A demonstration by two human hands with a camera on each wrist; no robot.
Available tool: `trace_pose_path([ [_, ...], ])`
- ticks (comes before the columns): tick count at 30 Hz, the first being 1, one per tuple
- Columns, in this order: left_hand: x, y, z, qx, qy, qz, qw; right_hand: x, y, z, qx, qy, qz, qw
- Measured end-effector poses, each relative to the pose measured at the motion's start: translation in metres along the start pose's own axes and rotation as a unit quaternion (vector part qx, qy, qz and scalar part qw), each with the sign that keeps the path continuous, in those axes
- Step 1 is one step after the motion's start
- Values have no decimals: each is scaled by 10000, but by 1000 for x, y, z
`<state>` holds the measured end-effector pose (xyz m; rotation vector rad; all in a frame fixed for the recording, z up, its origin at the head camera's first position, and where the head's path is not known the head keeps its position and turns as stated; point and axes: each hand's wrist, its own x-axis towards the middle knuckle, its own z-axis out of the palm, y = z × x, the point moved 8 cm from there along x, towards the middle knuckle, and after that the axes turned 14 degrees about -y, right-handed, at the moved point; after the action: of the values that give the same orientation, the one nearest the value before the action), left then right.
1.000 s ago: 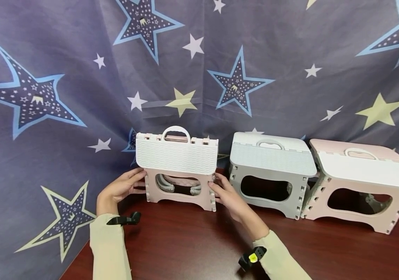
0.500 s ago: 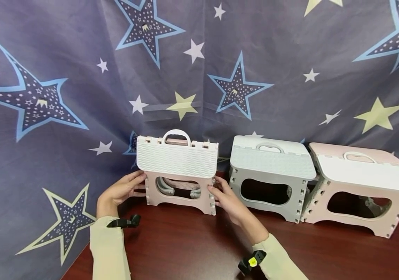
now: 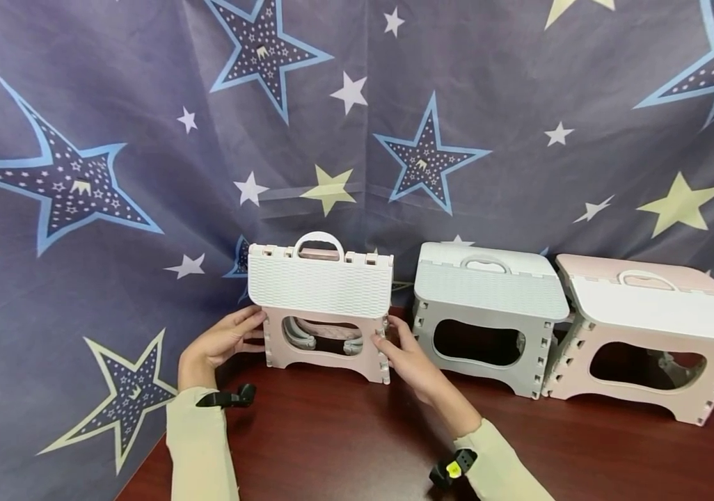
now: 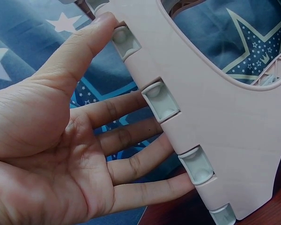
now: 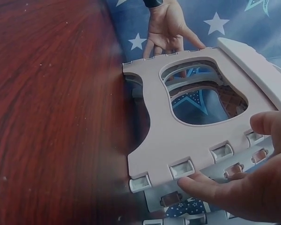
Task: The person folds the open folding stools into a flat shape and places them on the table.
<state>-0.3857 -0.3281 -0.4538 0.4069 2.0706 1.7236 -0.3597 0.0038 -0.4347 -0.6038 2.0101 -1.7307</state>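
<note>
The stool [image 3: 319, 289] stands at my fingertips in front of a star-printed backdrop [image 3: 307, 139], square between my left hand [image 3: 225, 341] and right hand [image 3: 416, 362]. Its long axis runs crosswise, from one palm toward the other, and neither hand is nearer: each touches its own end, low on the pink legs, below the white seat. That line from hand to hand is, I judge, the relation that counts.

My left fingers lie long and nearly straight, tips against the side edge, with the thumb on the front corner above them; they touch rather than wrap. My right hand has hold of its end more closely, thumb on the front and fingers reaching round the side (the tips behind are hidden, so I cannot tell how far they curl). One half of the seat slopes down toward me, and the handle [image 3: 318, 235] stands up along the ridge.

Beneath is a dark red table [image 3: 332, 445], bare wood on my side of the stool. On my right a gray stool [image 3: 488, 289] stands just beside my right hand, a pink stool [image 3: 657, 313] next to it. On my left the cloth hangs near my left hand, leaving less table there.
</note>
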Motion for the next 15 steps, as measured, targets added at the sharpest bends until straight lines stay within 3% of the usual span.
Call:
trace_pose_path([
  [15, 0, 5, 3, 52, -26, 28, 10000, 2, 2, -2, 167, -20, -48, 9998],
])
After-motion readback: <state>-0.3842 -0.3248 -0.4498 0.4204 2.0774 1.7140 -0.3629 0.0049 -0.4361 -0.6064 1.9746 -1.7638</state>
